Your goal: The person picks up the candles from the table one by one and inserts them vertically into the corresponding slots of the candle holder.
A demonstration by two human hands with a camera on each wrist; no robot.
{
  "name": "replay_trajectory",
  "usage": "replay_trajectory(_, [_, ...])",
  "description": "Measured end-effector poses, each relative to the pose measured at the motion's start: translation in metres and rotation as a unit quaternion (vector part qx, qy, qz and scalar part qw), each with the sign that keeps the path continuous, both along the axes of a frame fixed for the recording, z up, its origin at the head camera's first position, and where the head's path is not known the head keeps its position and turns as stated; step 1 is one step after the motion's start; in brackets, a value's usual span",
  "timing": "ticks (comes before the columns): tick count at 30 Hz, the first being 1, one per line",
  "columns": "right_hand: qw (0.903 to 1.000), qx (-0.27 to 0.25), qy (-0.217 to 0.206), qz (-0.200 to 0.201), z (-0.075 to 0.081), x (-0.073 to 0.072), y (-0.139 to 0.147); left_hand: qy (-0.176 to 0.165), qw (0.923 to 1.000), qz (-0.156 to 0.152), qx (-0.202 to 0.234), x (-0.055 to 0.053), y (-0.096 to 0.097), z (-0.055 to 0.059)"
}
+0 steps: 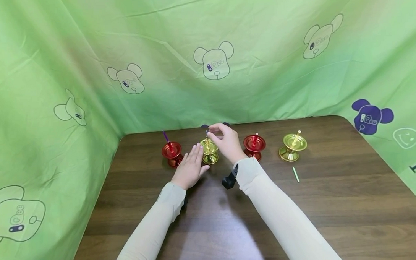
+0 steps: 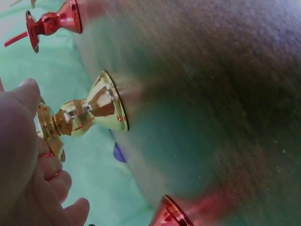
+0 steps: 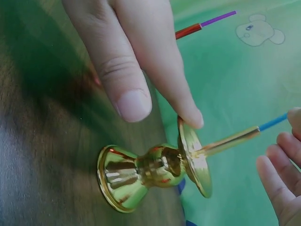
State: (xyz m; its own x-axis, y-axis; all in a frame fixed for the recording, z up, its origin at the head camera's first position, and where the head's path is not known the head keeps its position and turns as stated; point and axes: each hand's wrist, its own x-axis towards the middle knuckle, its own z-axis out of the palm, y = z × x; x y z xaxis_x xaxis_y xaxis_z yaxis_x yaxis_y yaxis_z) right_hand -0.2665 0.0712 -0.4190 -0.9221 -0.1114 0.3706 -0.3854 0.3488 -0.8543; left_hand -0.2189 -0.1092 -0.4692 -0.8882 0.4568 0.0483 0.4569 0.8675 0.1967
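Observation:
A gold candle holder (image 1: 210,156) stands upright on the table between both hands, with a thin blue candle (image 3: 273,123) in its central tube. My right hand (image 1: 226,141) pinches the candle's upper end between thumb and fingers. My left hand (image 1: 190,169) has its fingers straight, and a fingertip (image 3: 195,117) touches the rim of the holder's dish (image 3: 197,165). At the left, a red candle holder (image 1: 171,150) bears a thin purple candle (image 1: 165,136). The left hand partly covers this holder in the head view.
Right of the hands stand another red candle holder (image 1: 254,143) and another gold one (image 1: 292,147), with only tubes showing. A light green candle (image 1: 296,174) lies on the wooden table (image 1: 334,202). Green printed cloth (image 1: 261,90) hangs behind and along the sides.

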Motion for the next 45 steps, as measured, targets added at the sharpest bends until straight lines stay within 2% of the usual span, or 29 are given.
replay_trajectory(5, [0.9997,0.002,0.021,-0.009,0.002,0.007,0.011,0.007,1.0000,-0.003,0.003,-0.001,0.001,-0.001])
replay_trajectory(14, [0.9981,-0.005,0.054,-0.031,0.004,0.025,0.030,-0.005,1.0000,0.006,0.006,0.001,0.000,0.001])
replay_trajectory(19, [0.9971,-0.002,0.052,-0.055,0.003,0.038,0.044,-0.001,1.0000,0.005,0.008,0.001,0.001,0.001])
replay_trajectory(27, [0.9954,0.024,0.044,-0.082,-0.009,0.055,0.066,0.004,0.9998,0.007,0.019,0.001,0.003,-0.002])
replay_trajectory(32, [0.9931,0.018,0.038,-0.109,-0.018,0.064,0.080,-0.004,0.9998,0.007,0.020,0.003,0.006,-0.003])
replay_trajectory(45, [0.9857,0.053,0.032,-0.157,-0.037,0.076,0.116,0.007,0.9995,0.018,0.026,0.004,0.004,-0.002])
